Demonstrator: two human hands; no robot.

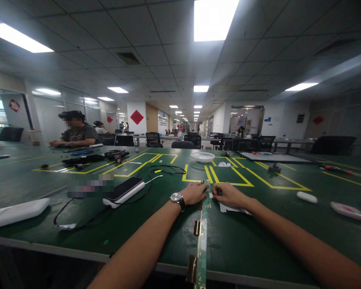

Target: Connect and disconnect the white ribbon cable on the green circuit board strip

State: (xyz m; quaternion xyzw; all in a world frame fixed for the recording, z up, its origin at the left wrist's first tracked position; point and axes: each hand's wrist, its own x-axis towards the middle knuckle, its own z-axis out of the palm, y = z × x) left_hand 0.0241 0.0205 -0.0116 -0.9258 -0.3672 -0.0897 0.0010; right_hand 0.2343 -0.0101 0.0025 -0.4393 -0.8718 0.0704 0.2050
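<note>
A long, narrow green circuit board (203, 237) with brown ribbon pieces (197, 228) along its left side runs from between my hands past the table's near edge. My left hand (194, 194), a watch on its wrist, is closed on the left edge of the board near its far end. Just right of that end, my right hand (225, 193) is closed with fingertips pinched beside the board; what they hold, if anything, is too small to make out. A white paper (233, 208) lies partly under my right hand.
On the green table (156, 224), a phone on a white block (124, 190) and cables are at left. A clear round basket (202, 157) stands beyond my hands. A white oval case (307, 197) lies right. A person (81, 132) sits at the far left.
</note>
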